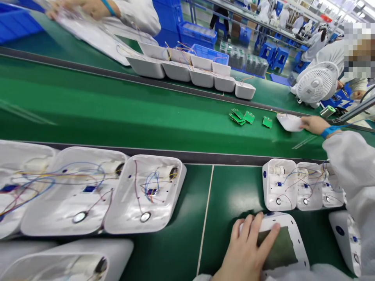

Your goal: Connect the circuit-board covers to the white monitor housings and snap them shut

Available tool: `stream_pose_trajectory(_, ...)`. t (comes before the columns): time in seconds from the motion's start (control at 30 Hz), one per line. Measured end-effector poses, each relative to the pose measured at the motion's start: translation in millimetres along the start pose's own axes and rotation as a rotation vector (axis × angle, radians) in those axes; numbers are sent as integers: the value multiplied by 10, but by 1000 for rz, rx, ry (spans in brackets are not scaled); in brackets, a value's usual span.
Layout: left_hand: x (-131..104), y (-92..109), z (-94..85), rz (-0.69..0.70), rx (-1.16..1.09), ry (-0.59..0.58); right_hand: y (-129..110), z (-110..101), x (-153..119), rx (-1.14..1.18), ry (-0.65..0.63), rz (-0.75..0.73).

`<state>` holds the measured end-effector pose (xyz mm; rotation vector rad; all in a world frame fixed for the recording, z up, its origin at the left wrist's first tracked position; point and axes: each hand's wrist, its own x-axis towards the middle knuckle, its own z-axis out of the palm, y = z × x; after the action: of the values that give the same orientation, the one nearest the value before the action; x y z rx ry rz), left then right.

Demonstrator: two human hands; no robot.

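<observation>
My left hand [244, 248] grips the upper left edge of a white plastic casing [297, 244] with a grey-green screen-like panel, lying on the green bench. The thumb-side finger reaches across its face. At the far right, my right hand [315, 125], with a blue wrist strap, pinches the edge of a smaller white casing piece [288, 122] over the green belt. A thin wire sticks out from that piece. Small green circuit boards [241, 117] lie on the belt to its left. Open white housings [279, 183] with wires and round metal discs stand just beyond my left hand.
More open wired housings [146, 195] line the left bench. White shells [202, 77] stand in a row past the belt [117, 113]. A white fan [316, 84] and a solder reel [327, 111] are far right. Across the belt, a co-worker's hands [93, 8] handle white bagged material.
</observation>
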<state>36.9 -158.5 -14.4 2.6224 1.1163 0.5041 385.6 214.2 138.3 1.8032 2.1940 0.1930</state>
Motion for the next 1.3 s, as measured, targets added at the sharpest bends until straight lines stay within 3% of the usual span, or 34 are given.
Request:
stream_pose_trajectory(0.1, -2, 8, -12, -10, 7, -15, -221, -185, 244, 30, 163, 35)
stream_pose_trajectory(0.27, 8, -3, -60, 11, 115, 98, -692, -340, 916, 77, 349, 92)
stream_pose_trajectory(0.47, 22, -12, -126, 23, 184, 203, -1079, -296, 1615, 187, 361, 80)
stream_pose_trajectory(0.57, 17, -6, -126, 12, 150, 182, -1192, -222, 1752, 199, 328, 10)
stream_pose_trajectory(0.67, 12, 8, -120, -6, 123, 170, -1258, -186, 1726, 207, 335, -52)
stream_pose_trajectory(0.77, 13, 21, -110, -17, 121, 164, -1276, -223, 1560, 212, 334, -102)
stream_pose_trajectory(0.9, 16, 33, -99, -20, 98, 101, -1230, -339, 1096, 195, 187, -227)
stream_pose_trajectory(1.0, 20, 44, -112, -27, 84, 76, -1178, -420, 516, 191, 12, -378)
stream_pose_trajectory(1.1, 31, 58, -146, -34, 100, 123, -1158, -427, -186, 204, -101, -514)
stream_pose_trajectory(1.23, 58, 71, -192, -25, 106, 173, -1204, -246, -911, 314, -347, -566)
stream_pose_trajectory(1.3, 69, 67, -204, -11, 78, 177, -1230, -134, -1090, 294, -345, -584)
